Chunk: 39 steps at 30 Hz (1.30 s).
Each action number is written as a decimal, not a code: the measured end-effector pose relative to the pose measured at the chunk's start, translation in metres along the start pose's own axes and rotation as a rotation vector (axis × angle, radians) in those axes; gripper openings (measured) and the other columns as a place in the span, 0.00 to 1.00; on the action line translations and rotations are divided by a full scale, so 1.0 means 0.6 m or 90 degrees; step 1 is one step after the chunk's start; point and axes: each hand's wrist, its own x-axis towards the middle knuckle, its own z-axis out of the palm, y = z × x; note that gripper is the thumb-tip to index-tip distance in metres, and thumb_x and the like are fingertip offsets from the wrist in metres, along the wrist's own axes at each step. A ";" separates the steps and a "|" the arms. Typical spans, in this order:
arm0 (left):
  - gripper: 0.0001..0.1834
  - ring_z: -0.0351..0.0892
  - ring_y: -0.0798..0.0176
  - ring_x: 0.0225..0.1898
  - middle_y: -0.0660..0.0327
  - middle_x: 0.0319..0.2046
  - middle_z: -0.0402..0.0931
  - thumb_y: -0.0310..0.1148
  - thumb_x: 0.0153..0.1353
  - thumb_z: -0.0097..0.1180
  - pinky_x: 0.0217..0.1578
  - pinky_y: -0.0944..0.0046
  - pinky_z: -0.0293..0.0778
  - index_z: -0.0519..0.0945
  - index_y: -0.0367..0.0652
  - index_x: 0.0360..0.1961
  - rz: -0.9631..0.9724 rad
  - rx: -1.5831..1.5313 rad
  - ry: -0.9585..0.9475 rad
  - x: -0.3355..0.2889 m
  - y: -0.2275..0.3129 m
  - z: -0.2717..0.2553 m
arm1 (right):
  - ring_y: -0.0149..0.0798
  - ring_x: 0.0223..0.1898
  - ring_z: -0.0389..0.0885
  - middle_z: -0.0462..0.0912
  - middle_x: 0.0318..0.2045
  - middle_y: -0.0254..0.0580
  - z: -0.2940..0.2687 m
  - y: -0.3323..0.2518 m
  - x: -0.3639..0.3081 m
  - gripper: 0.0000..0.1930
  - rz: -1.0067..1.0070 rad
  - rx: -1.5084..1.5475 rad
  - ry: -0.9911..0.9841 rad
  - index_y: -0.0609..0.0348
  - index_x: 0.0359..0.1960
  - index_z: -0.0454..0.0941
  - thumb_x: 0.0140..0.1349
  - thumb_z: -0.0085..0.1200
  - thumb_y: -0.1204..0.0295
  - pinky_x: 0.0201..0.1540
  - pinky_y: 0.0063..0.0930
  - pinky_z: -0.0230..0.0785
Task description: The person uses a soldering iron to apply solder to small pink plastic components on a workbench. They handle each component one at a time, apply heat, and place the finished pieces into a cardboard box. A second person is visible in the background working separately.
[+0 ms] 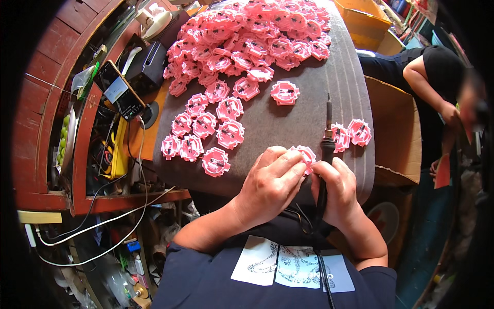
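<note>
Head view, pink notched part (307, 156) pinched in left hand (275, 176), right hand (339, 189) grasping soldering iron (328, 146)

Parts (257, 44) lie heaped at the far end of the table (272, 123); a phone (119, 90) stands left, a carton (397, 131) right, seemingly lower.

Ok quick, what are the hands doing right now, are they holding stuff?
Left hand: closed, fingers holding a small pink part.
Right hand: closed, holding a black soldering iron.
</note>
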 end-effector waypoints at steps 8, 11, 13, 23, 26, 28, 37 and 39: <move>0.24 0.81 0.47 0.50 0.52 0.51 0.80 0.17 0.54 0.69 0.51 0.52 0.78 0.85 0.39 0.54 -0.055 -0.088 0.015 -0.002 0.006 -0.004 | 0.54 0.29 0.78 0.82 0.40 0.54 0.003 -0.007 0.009 0.28 0.050 0.069 0.029 0.66 0.61 0.71 0.57 0.61 0.90 0.31 0.46 0.71; 0.21 0.82 0.48 0.47 0.52 0.47 0.79 0.17 0.55 0.70 0.47 0.53 0.80 0.86 0.38 0.52 -0.069 -0.151 0.017 -0.002 0.004 0.010 | 0.55 0.30 0.80 0.83 0.40 0.54 0.007 -0.007 0.006 0.27 0.059 0.070 0.038 0.66 0.60 0.71 0.58 0.61 0.90 0.33 0.45 0.73; 0.20 0.84 0.48 0.44 0.52 0.46 0.80 0.17 0.55 0.70 0.45 0.54 0.81 0.86 0.38 0.51 -0.081 -0.160 0.013 -0.001 -0.001 0.013 | 0.55 0.31 0.81 0.83 0.41 0.54 0.006 -0.006 0.006 0.26 0.059 0.072 0.038 0.66 0.60 0.71 0.59 0.61 0.90 0.33 0.45 0.74; 0.14 0.86 0.48 0.41 0.52 0.42 0.82 0.17 0.60 0.68 0.42 0.55 0.83 0.85 0.37 0.46 -0.078 -0.189 0.013 0.015 -0.011 0.013 | 0.54 0.31 0.81 0.83 0.42 0.54 0.011 -0.002 0.001 0.27 0.071 0.059 0.058 0.65 0.59 0.72 0.57 0.62 0.90 0.34 0.44 0.74; 0.12 0.86 0.47 0.40 0.52 0.41 0.81 0.18 0.61 0.68 0.41 0.55 0.83 0.85 0.37 0.45 -0.106 -0.196 0.020 0.013 -0.009 0.013 | 0.53 0.31 0.82 0.84 0.43 0.54 0.010 -0.008 -0.003 0.28 0.041 0.049 0.088 0.64 0.59 0.72 0.56 0.64 0.89 0.34 0.44 0.76; 0.11 0.86 0.47 0.39 0.52 0.40 0.81 0.18 0.62 0.68 0.40 0.54 0.83 0.85 0.38 0.45 -0.116 -0.183 0.023 0.017 -0.004 0.010 | 0.52 0.32 0.83 0.84 0.44 0.55 0.009 -0.008 -0.007 0.28 -0.010 0.093 0.109 0.64 0.59 0.73 0.55 0.66 0.88 0.35 0.44 0.78; 0.10 0.87 0.48 0.38 0.52 0.39 0.81 0.19 0.62 0.69 0.38 0.54 0.83 0.86 0.37 0.44 -0.122 -0.148 0.053 0.008 -0.007 0.020 | 0.56 0.38 0.88 0.87 0.47 0.60 0.009 -0.010 -0.004 0.20 -0.013 0.014 0.030 0.61 0.55 0.73 0.63 0.63 0.85 0.42 0.44 0.82; 0.11 0.87 0.48 0.38 0.52 0.39 0.81 0.19 0.61 0.69 0.38 0.54 0.83 0.86 0.38 0.45 -0.118 -0.144 0.055 0.010 -0.007 0.020 | 0.56 0.38 0.87 0.86 0.46 0.59 0.013 -0.008 -0.004 0.21 -0.013 0.012 0.039 0.62 0.55 0.74 0.61 0.63 0.84 0.41 0.45 0.81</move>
